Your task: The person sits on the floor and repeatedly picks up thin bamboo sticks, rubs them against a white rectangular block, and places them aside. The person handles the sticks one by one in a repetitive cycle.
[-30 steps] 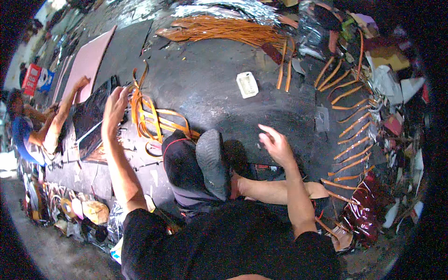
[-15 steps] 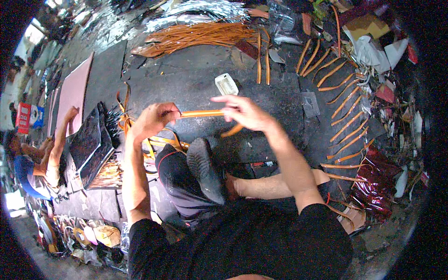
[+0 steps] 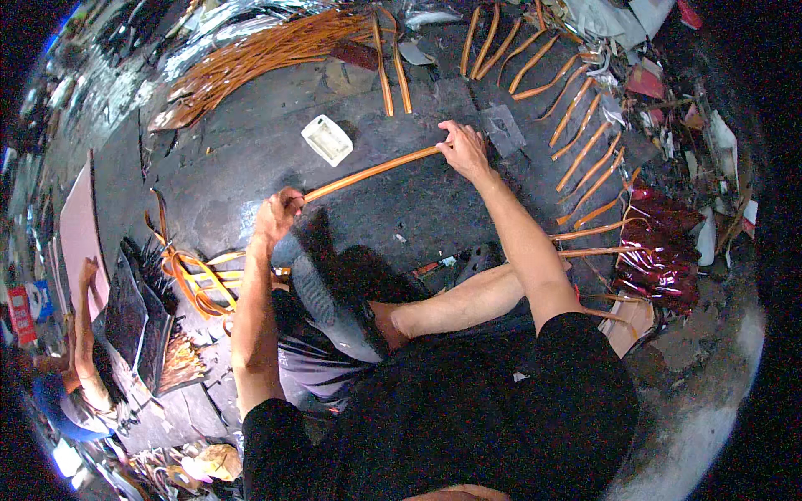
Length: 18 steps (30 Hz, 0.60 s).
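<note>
A long, narrow, glossy orange-brown strip (image 3: 372, 172) is held slantwise above a dark, scuffed floor (image 3: 380, 213). The left hand's (image 3: 278, 217) fingers are clamped on its lower end; the right hand (image 3: 465, 152) pinches the upper end, its other fingers partly spread. The step in hand looks like holding the strip straight between both hands; the next move seems to call for a secure grip at each end. Just beyond the strip sits a small white rectangular tray (image 3: 317, 148); its contents cannot be made out. Similar orange-brown strips (image 3: 576, 125) lie spaced in a curve at right.
</note>
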Each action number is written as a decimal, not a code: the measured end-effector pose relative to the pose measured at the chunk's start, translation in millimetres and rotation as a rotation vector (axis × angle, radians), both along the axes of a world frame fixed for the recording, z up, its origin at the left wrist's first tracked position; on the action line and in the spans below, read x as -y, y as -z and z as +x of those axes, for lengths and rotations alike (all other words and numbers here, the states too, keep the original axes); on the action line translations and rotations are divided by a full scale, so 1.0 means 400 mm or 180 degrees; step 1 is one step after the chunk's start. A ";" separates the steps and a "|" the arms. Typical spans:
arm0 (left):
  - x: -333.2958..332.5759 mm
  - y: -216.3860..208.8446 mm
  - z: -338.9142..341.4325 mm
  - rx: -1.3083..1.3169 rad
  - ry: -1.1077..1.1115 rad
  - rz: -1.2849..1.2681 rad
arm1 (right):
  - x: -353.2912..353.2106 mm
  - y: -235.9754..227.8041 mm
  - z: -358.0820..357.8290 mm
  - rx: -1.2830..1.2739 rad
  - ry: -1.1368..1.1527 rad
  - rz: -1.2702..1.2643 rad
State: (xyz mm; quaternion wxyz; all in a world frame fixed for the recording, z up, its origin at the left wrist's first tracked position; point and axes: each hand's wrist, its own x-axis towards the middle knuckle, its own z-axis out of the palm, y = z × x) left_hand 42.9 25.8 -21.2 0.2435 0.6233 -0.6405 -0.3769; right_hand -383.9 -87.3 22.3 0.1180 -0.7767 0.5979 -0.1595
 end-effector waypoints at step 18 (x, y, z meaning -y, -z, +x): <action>-0.044 -0.082 -0.042 0.0337 0.0390 -0.0645 | -0.007 -0.065 0.444 -0.0490 -0.1277 -0.0191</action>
